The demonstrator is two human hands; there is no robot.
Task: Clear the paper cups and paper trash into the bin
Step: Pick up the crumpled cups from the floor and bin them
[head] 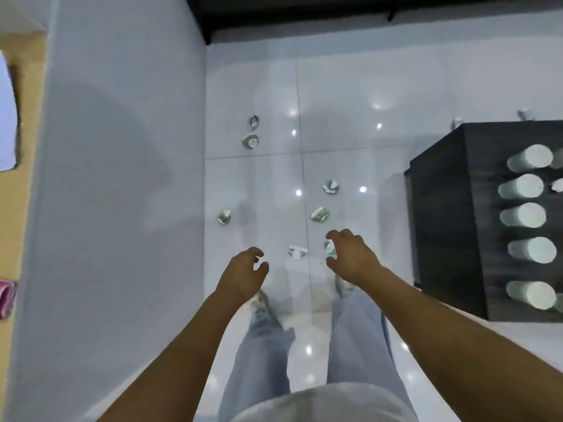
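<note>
Two hands: we hold both out over the floor (350,132), fingers loosely curled, neither gripping anything.
Left hand (242,274): empty, fingers relaxed, above bare tile.
Right hand (350,254): empty, fingers bent, a crushed paper piece (329,247) showing just beside its fingers; we cannot tell whether they touch.
Floor litter: a crumpled scrap (297,251) between our hands; a fallen cup (320,214) and a crushed cup (331,187) beyond the right hand; one cup (224,216) near the wall (122,147); two more (250,141) farther off.
Dark surface (451,208): on our right, carrying a row of upright paper cups (522,215).
Bin: not visible to us.
</note>
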